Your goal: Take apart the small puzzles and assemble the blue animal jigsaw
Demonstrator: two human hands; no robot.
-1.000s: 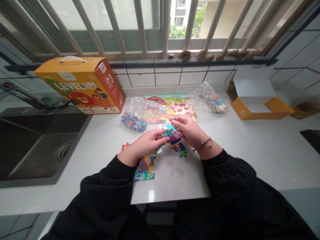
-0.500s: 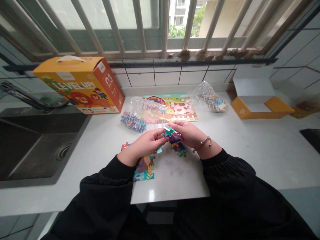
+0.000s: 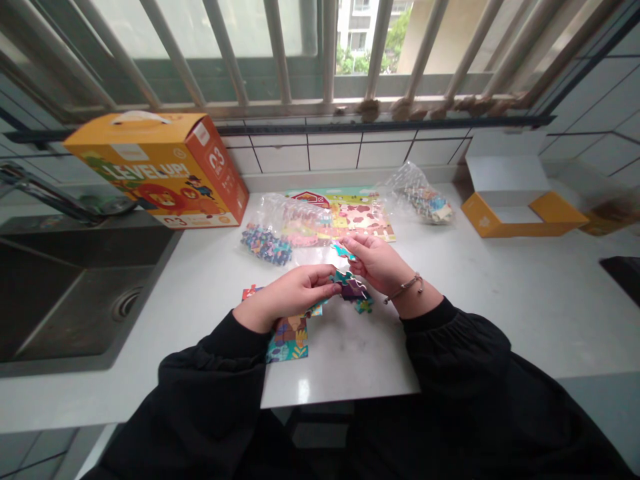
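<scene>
My left hand [image 3: 306,291] is closed on some joined jigsaw puzzle pieces [image 3: 353,288], purple and teal, held above the counter. Pinched in my right hand [image 3: 377,263] is a single teal puzzle piece [image 3: 343,251], just above and apart from the joined ones. Another colourful puzzle piece [image 3: 365,306] lies beneath on the counter, partly hidden. A partly joined puzzle section [image 3: 290,340] in brown, teal and red rests under my left wrist, which covers much of it.
Behind my hands lie a farm-picture puzzle [image 3: 367,217], a clear bag of pieces [image 3: 267,243] and a second bag [image 3: 425,200]. An orange box [image 3: 165,173] stands left by the sink [image 3: 95,360]. On the right sits an opened yellow box [image 3: 520,223].
My right hand has drawn up and away from my left with the teal piece. My left hand has shifted slightly lower and right, keeping the joined pieces.
</scene>
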